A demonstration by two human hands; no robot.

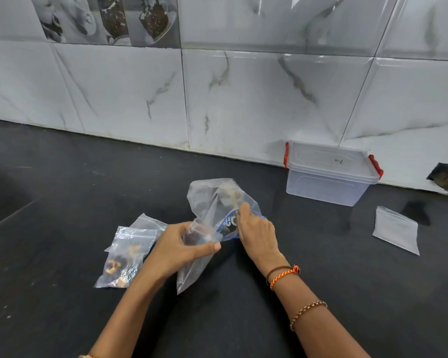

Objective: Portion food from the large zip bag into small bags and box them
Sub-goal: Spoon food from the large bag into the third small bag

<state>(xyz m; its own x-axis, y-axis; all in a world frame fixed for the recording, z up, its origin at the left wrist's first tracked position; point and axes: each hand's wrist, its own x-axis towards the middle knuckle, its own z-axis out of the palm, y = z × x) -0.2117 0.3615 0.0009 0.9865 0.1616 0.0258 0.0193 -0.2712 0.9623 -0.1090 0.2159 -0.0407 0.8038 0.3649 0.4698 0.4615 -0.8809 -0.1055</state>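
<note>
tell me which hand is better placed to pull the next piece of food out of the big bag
Right. The right hand is already at the big bag's mouth, fingers on the food. The left hand is occupied holding a small bag beneath.

Glossy marble-patterned wall tiles (256,94) back a black countertop (62,202).
</note>
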